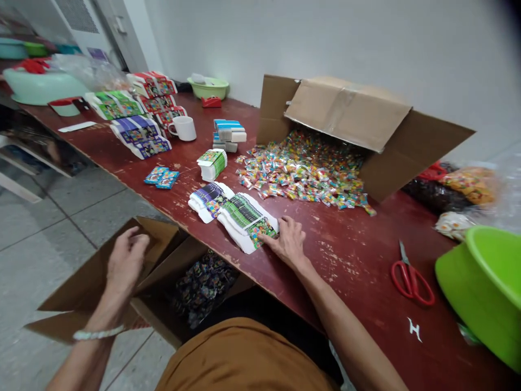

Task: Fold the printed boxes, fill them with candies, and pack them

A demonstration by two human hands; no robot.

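My right hand [288,240] is at the near right end of a fanned row of flat, folded green candy boxes [240,213]. Its thumb lies on the endmost box and its fingers are at that box's right edge, gripping it. My left hand [127,258], slightly blurred, hangs over an open cardboard carton [157,269] below the table edge. Its fingers curl loosely apart, with nothing visible in them. Folded purple boxes [209,200] lie beside the green row. Behind stands a short green stack [212,164]. Two blue packets [161,177] lie to its left.
Wrapped candies [309,168] spill from a tipped cardboard box [350,111]. Scissors [411,279] and a green basin [480,293] are at right. A white mug [184,128] stands by stacked red boxes [152,84]. Dark-wrapped pieces [205,282] fill a carton under the table edge.
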